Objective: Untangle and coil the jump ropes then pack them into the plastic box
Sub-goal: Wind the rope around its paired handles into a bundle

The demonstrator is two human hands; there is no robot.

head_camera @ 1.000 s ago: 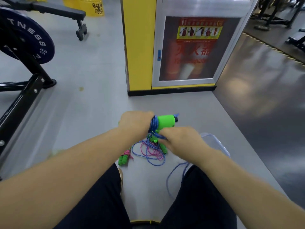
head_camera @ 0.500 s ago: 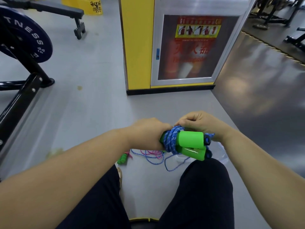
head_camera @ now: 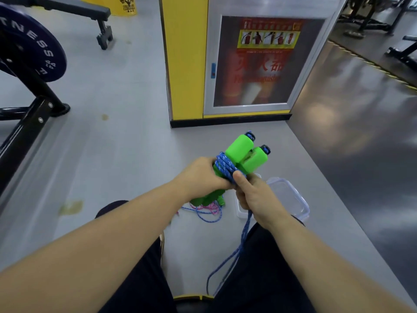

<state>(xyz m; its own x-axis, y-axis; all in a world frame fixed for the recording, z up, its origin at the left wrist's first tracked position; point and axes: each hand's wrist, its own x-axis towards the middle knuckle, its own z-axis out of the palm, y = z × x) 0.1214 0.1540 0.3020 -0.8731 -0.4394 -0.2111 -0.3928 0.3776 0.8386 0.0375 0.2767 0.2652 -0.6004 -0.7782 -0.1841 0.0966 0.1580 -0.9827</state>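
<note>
My left hand (head_camera: 202, 175) grips two green jump-rope handles (head_camera: 244, 153) held side by side, tips pointing up and right. Blue rope (head_camera: 224, 168) is wound in several turns around them. My right hand (head_camera: 253, 195) pinches the loose blue rope just below the wraps, thumb pressed on the coil. The free rope (head_camera: 237, 251) trails down between my legs. On the floor beyond lies a tangle of pink and blue rope (head_camera: 206, 211) with another green handle, partly hidden by my left hand. The clear plastic box (head_camera: 291, 199) stands to the right, behind my right hand.
A yellow pillar (head_camera: 185, 59) with a glass-fronted fire-extinguisher cabinet (head_camera: 259, 64) rises straight ahead. A black rack with a blue weight plate (head_camera: 33, 48) is at the left, a bench (head_camera: 74, 10) further back. Darker flooring (head_camera: 361, 143) runs along the right.
The wrapped handles have tilted from lying sideways to pointing up and right. My right hand moved from above the coil to below it, pulling the blue rope down taut.
</note>
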